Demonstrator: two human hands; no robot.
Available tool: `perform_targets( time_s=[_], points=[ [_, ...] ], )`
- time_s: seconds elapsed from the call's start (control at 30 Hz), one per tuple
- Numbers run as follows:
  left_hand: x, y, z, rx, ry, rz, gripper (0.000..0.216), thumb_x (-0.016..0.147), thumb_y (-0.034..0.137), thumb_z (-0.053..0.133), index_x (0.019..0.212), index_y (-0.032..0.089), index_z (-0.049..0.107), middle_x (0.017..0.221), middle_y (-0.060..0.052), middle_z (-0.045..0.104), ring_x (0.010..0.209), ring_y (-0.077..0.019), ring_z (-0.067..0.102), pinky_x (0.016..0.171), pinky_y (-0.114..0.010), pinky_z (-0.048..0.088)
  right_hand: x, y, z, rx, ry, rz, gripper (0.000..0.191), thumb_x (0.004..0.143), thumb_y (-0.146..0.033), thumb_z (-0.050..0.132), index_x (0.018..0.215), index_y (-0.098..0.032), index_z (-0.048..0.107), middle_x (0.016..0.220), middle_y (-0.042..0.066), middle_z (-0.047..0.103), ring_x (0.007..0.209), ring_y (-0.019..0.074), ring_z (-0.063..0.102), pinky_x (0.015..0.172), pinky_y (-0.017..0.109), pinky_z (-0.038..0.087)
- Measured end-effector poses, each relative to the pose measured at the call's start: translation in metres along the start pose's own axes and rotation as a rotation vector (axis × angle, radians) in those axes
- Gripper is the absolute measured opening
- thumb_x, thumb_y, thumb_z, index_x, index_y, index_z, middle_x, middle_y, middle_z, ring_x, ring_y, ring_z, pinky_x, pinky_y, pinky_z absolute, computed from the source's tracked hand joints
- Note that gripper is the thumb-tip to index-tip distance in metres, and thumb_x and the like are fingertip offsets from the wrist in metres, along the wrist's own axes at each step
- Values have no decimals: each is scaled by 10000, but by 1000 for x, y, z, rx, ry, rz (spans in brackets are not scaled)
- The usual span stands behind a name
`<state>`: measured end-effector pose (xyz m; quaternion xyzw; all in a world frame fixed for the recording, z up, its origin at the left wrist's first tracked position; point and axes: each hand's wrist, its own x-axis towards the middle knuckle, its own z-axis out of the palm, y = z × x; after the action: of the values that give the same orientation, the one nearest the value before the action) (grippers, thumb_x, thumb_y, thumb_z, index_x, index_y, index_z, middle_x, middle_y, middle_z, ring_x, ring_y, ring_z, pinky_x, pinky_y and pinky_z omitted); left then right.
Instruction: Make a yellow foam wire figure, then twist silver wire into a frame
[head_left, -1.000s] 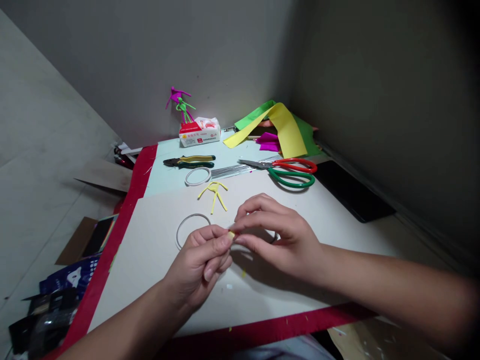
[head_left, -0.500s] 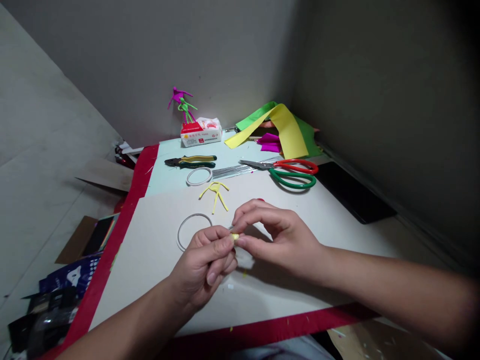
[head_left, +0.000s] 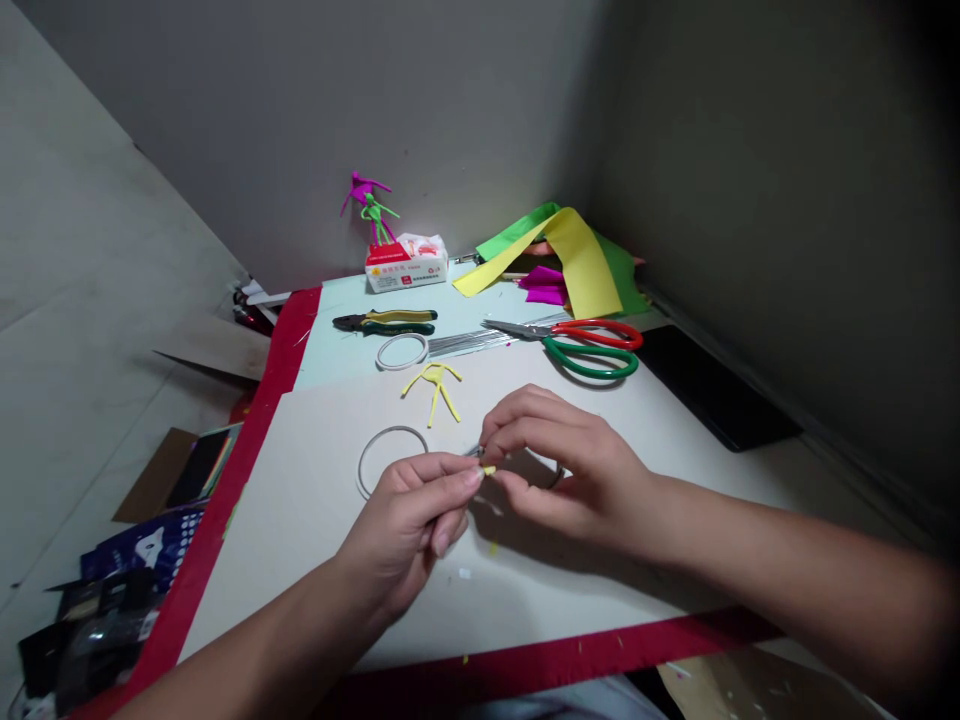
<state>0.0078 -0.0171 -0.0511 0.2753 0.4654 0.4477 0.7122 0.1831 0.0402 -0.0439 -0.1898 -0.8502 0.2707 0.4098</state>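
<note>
The left hand [head_left: 405,530] has a closed grip on a thin wire [head_left: 474,451], the right hand [head_left: 570,470] pinching a yellow strip [head_left: 489,469] against it; keeping it taut looks best.

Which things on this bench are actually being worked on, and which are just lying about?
In use: left hand, right hand, thin metal wire with yellow tip.

Lying about: yellow stick figure, red-and-green-handled scissors, yellow-and-green-handled pliers, white wire ring.

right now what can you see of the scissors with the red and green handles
The scissors lie flat and shut near the far end of the white board, steel blades pointing left. They have two large loop handles, one red and one green, both glossy and plastic-looking, with the red loop farther away. The blades appear to cross the end of a bundle of thin metal rods.
</note>
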Motion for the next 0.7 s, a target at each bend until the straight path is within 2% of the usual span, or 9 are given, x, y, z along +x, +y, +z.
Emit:
perform_targets(
  time_s=[0.1,0.2,0.33,0.47,0.57,0.63,0.7],
  points=[
    [-1,2,2,19,41,-33,130,710,243,754,733,127,700,312,83,371,359,-31,226,453,-231,132,-1,2,-1,-53,-7,-19,108,790,-111,604,881,-164,630,937,87,637,905,196,577,838,378,469],
    [-1,4,3,24,41,-27,137,712,248,756,722,127,693,317,84,368,367,-30,227,456,-226,140,-1,1,1,4,8,17,138,784,-90,605,895,-161,647,922,88,644,890,189,588,820,363,482],
    [-1,4,1,-1,33,-17,148,710,257,758,751,128,698,313,93,350,364,-29,209,450,-218,148,1,-2,5,199,44,204,147,778,-65,618,866,-171,670,890,59,653,849,156,615,789,314,497],
    [-2,5,-1,-43,2,-12,150,727,255,748,774,125,691,324,100,339,358,-23,182,437,-208,147,1,-4,11,440,68,418,90,783,-140,668,863,-175,689,882,42,670,857,151,629,798,304,506],
    [-2,5,-1,-76,0,5,142,726,239,749,784,127,684,323,104,340,353,-17,158,426,-197,141,0,-5,15,637,105,553,133,758,-180,706,890,-171,691,876,33,680,827,140,638,761,279,522],
    [-2,5,0,-96,0,15,134,725,231,750,782,129,682,323,107,335,354,-16,152,423,-189,151,0,-5,17,728,127,610,160,741,-178,723,898,-172,697,871,26,684,807,130,641,738,260,527],
    [-2,5,0,-114,-13,22,120,731,222,745,777,130,683,329,108,340,350,-13,150,419,-185,160,0,-5,18,756,144,602,149,729,-164,733,875,-172,710,858,19,684,797,120,637,733,247,523]
  ],
)
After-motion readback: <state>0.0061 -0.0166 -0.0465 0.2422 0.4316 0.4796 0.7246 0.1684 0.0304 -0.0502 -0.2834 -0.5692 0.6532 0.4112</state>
